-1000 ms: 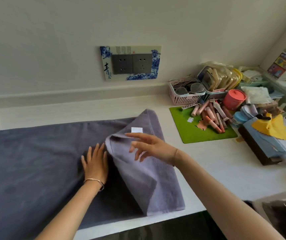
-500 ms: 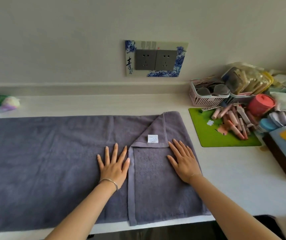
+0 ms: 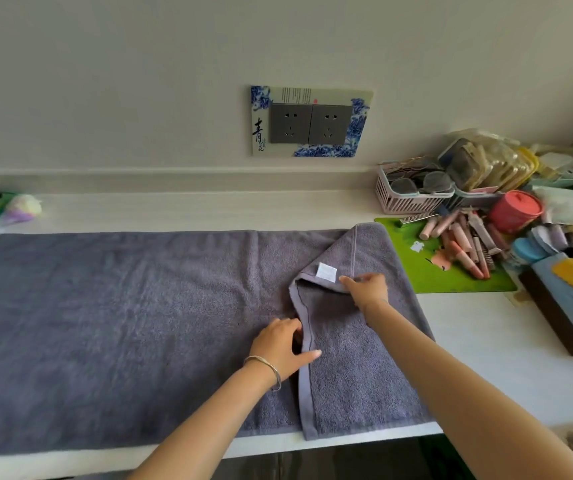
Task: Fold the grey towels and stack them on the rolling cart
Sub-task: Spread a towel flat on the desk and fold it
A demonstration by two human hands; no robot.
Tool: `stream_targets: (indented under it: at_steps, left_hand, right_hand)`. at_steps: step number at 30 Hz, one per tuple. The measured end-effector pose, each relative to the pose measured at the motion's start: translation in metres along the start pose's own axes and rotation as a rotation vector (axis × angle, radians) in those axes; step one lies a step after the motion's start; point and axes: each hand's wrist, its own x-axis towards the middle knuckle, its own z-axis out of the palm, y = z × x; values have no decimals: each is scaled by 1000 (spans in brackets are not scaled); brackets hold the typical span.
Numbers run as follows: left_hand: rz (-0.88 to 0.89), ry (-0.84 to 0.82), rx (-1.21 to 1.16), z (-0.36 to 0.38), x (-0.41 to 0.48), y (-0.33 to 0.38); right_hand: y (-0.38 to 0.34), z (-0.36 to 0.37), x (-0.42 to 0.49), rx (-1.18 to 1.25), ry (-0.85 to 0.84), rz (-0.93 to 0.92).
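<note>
The grey towel [image 3: 122, 323] is lying long and flat across the white worktop [image 3: 486, 358] — its right end folded over, white label [image 3: 326, 271] showing. The left grip [image 3: 283, 344] is pinching the flap's hemmed edge — the right grip [image 3: 368, 289] is pinching the turned-back corner.

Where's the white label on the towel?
Head view, right of centre: the white label sits on the folded-over corner of the grey towel, just left of the right hand and below the wall sockets.
</note>
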Motion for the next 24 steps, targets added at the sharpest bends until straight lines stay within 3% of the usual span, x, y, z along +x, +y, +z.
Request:
stream_targets:
  at_steps: [4, 8, 11, 14, 16, 19, 24]
  left_hand:
    - [-70, -7, -247, 3, -7, 6]
    - [-135, -96, -510, 12, -9, 9]
    - [-193, -166, -477, 19, -8, 9]
    - [-188, -144, -461, 18, -9, 15]
    - [-185, -146, -607, 11, -8, 25]
    - [-269, -231, -1057, -11, -10, 46]
    - [-254, -237, -1499, -70, -19, 59]
  right_hand:
    - [-8, 16, -7, 398, 82, 248]
    - [-3, 28, -21, 607, -103, 368]
    - [-8, 35, -25, 737, -250, 385]
    - [-10, 40, -16, 845, -234, 401]
    - [-14, 38, -15, 755, -196, 303]
    - [-21, 25, -17, 495, -116, 2]
    - [-63, -4, -38, 337, -163, -427]
